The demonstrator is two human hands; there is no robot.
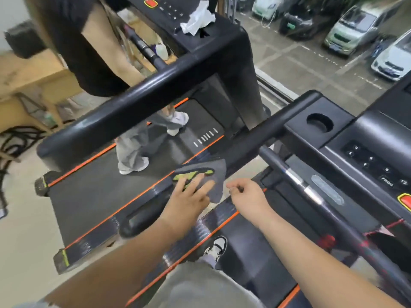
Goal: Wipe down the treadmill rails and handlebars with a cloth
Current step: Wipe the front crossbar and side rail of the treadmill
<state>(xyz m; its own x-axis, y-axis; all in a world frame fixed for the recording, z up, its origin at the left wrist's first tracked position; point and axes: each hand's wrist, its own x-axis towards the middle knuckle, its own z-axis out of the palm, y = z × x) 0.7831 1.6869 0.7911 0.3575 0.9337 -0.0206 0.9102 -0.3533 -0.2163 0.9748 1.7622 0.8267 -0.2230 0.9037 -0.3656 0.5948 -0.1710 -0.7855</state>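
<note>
- Step in hand: wiping the left handrail [255, 138] of the person's own treadmill, abt midway along it.
- L hand [191, 192] lies flat on the grey-green cloth [216, 174], fingers straight and spread, pressing it onto the rail.
- R hand [246, 194] hovers just beside the cloth at its 3 o'clock, fingers curled in, nothing visible in them.
- Next move, I'd say: slide the cloth along the rail toward 1 o'clock, up to the console [378, 165], w/ steady downward pressure, then on to the centre bar [300, 181] at 3 o'clock.
- Rail's underside prob. needs the cloth wrapped round it, not just pressed on top.
- Hard to tell: whether the R thumb & forefinger touch the cloth's edge; motion blur there.
- Right-side rail isn't in view; console is cut off at the 3 o'clock edge.
- At 11 o'clock a second person [131, 147] stands on the next treadmill, partly hidden behind its rail; a white rag [198, 18] lies on that console at 12.
</note>
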